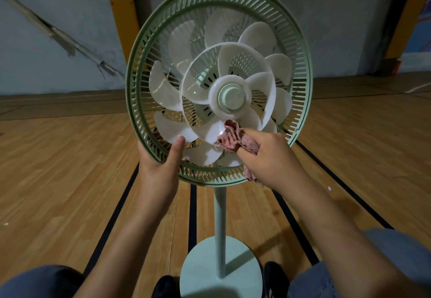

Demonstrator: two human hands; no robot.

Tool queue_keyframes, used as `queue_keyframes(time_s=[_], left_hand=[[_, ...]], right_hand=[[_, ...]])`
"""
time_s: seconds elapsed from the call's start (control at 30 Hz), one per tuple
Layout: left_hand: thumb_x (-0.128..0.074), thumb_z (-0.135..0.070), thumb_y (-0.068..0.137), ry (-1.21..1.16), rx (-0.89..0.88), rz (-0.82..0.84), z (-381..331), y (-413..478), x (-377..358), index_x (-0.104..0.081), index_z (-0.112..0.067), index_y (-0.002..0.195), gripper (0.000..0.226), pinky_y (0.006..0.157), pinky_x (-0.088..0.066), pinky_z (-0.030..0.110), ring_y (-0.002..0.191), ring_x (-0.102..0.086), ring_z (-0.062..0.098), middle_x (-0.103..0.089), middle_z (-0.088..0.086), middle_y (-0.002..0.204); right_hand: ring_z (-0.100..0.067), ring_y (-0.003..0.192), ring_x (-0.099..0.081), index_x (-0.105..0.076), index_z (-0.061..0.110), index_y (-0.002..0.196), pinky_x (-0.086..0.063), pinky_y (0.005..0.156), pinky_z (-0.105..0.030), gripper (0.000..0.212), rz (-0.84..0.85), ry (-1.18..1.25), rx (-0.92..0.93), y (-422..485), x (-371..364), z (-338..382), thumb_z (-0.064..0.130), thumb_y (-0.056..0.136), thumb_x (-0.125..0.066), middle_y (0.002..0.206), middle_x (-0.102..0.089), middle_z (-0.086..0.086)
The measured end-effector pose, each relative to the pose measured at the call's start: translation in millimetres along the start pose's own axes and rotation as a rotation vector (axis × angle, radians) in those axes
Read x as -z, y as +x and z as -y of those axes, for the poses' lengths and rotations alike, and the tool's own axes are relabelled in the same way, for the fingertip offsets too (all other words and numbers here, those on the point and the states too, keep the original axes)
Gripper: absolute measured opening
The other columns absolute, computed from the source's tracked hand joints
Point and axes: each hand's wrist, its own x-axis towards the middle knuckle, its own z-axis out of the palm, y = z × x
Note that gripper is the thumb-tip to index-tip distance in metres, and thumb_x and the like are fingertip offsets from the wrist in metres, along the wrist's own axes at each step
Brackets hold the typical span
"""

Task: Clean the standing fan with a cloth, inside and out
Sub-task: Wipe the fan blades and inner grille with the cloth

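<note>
A pale green standing fan [219, 216] stands right in front of me with its front grille off, so the translucent white blades [235, 64] are bare inside the green rear guard [137, 68]. My left hand [161, 164] grips the guard's lower left rim, thumb over the front edge. My right hand [270, 157] holds a bunched pink cloth [231, 137] and presses it against a lower blade just under the green hub cap [232, 97].
The fan's round base [205, 272] rests on a wooden floor [58, 169] with black lines, between my knees and dark shoes [165, 286]. A grey wall [46, 29] with yellow padded posts [123, 22] stands behind.
</note>
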Motion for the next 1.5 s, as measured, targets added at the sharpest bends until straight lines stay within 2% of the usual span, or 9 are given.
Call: queue_keyframes(time_s=[0.17,0.33,0.5,0.7,0.97,1.13,1.3,1.4,1.5], left_hand=[[-0.072,-0.051,0.093,-0.026,-0.017,-0.012,0,-2,-1,-0.050,-0.026,0.152,0.068,0.087,-0.063,0.021,0.117,-0.074,0.008,-0.073,-0.010,0.132],[-0.073,-0.054,0.091,-0.037,-0.004,-0.048,1,-3,-4,-0.049,-0.029,0.152,0.070,0.091,-0.064,0.026,0.120,-0.073,0.009,-0.072,-0.011,0.134],[-0.073,-0.054,0.097,-0.033,0.018,-0.072,2,-2,-3,-0.051,-0.029,0.150,0.063,0.094,-0.063,0.034,0.118,-0.073,0.008,-0.074,-0.010,0.132],[-0.070,-0.059,0.090,-0.037,0.034,-0.067,1,-2,-2,-0.050,-0.029,0.153,0.073,0.087,-0.060,0.024,0.118,-0.073,0.004,-0.074,-0.014,0.132],[-0.070,-0.060,0.091,-0.036,0.030,-0.042,5,1,-1,-0.051,-0.026,0.154,0.074,0.084,-0.063,0.022,0.117,-0.074,0.007,-0.074,-0.010,0.133],[-0.072,-0.061,0.094,-0.031,0.008,-0.035,4,1,-1,-0.050,-0.027,0.153,0.071,0.087,-0.063,0.023,0.117,-0.075,0.010,-0.075,-0.008,0.132],[-0.071,-0.062,0.092,-0.022,0.008,-0.055,5,1,-2,-0.051,-0.033,0.149,0.067,0.091,-0.063,0.033,0.116,-0.074,0.008,-0.074,-0.013,0.130],[-0.071,-0.063,0.092,-0.025,0.000,-0.064,4,-2,-5,-0.052,-0.037,0.146,0.063,0.086,-0.065,0.027,0.114,-0.074,0.004,-0.074,-0.017,0.129],[-0.071,-0.063,0.092,-0.028,-0.008,-0.071,5,-4,-4,-0.053,-0.037,0.145,0.062,0.085,-0.062,0.020,0.113,-0.074,0.003,-0.074,-0.018,0.127]], right_hand=[[-0.011,0.038,-0.057,-0.063,0.027,0.084,-0.048,0.043,-0.030,0.014,0.005,-0.057,0.008,2,5,-2,0.036,0.092,-0.057,0.057,-0.065,0.015],[-0.007,0.057,-0.063,-0.066,0.039,0.118,-0.059,0.056,-0.036,0.035,-0.048,-0.156,0.022,5,19,-6,0.049,0.087,-0.055,0.064,-0.067,0.011],[0.001,0.059,-0.061,-0.067,0.036,0.128,-0.047,0.054,-0.022,0.039,-0.223,-0.216,0.142,5,25,-8,0.039,0.089,-0.063,0.061,-0.066,0.015],[-0.023,0.078,-0.073,-0.067,0.019,0.141,-0.063,0.067,-0.044,0.056,-0.262,-0.140,0.295,5,26,-9,0.030,0.087,-0.062,0.097,-0.077,-0.004],[-0.024,0.093,-0.074,-0.057,0.026,0.151,-0.063,0.073,-0.046,0.063,-0.206,-0.131,0.319,4,19,-20,0.028,0.088,-0.061,0.116,-0.075,-0.004],[-0.014,0.080,-0.074,-0.055,0.045,0.145,-0.064,0.071,-0.044,0.063,-0.158,-0.025,0.120,2,13,-18,0.043,0.082,-0.050,0.098,-0.075,0.011],[-0.013,0.055,-0.071,-0.066,0.055,0.125,-0.061,0.049,-0.040,0.050,-0.003,0.152,-0.078,3,3,-11,0.016,0.094,-0.065,0.069,-0.072,0.003],[-0.013,0.045,-0.064,-0.069,0.043,0.108,-0.051,0.037,-0.032,0.032,0.099,0.280,-0.180,5,1,1,0.017,0.095,-0.059,0.065,-0.070,0.000],[-0.027,0.056,-0.069,-0.070,0.028,0.098,-0.054,0.044,-0.047,0.012,0.162,0.366,-0.250,7,5,5,0.024,0.092,-0.061,0.070,-0.072,-0.004]])
